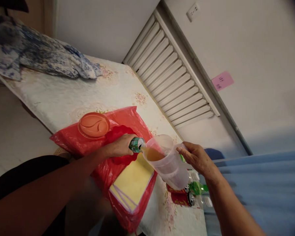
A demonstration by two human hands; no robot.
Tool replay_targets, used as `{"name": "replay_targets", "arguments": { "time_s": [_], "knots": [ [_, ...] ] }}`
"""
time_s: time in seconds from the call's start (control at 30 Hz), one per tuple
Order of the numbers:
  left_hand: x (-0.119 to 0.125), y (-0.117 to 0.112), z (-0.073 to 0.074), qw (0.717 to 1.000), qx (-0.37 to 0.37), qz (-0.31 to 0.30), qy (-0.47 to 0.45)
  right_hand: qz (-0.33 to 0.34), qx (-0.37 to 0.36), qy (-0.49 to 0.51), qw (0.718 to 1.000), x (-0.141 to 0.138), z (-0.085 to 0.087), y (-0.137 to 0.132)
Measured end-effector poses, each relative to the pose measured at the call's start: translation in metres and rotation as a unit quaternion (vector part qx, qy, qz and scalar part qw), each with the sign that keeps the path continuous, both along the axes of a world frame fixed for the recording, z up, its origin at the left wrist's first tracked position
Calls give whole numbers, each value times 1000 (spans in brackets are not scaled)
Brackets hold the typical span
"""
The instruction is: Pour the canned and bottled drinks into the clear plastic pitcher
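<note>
My left hand (123, 145) is wrapped round a green drink can (137, 145), tipped on its side with its top at the rim of a pitcher. A thin amber stream runs from the can's mouth. The translucent plastic pitcher (172, 172) leans toward the can, with amber liquid (154, 154) inside near the rim. My right hand (196, 157) grips the pitcher at its handle side. Under my left hand lies a red plastic bag (127, 114), with a red wavy-edged item (120, 131) on it. A folded yellow cloth (132, 183) lies on the bag.
An orange lid-like dish (93, 125) sits at the bag's far left. Red cans (182, 199) and plastic bottles (198, 188) lie beyond the pitcher on the flowered tablecloth (118, 88). A patterned cloth (54, 55) is at the back left. A radiator (172, 72) stands along the wall.
</note>
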State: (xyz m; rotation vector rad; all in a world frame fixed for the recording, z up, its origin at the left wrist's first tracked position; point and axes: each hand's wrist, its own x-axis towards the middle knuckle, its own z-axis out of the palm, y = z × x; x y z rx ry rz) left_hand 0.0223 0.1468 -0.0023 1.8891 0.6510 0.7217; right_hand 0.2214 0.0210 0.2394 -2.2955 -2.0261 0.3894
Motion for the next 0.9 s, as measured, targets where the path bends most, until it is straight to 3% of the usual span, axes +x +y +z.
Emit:
{"name": "replay_targets", "arguments": {
  "time_s": [0.9],
  "knots": [
    [-1, 0, 1, 1000, 3, -8, 5, 4, 3, -9, 1000, -3, 1, 1]
  ]
}}
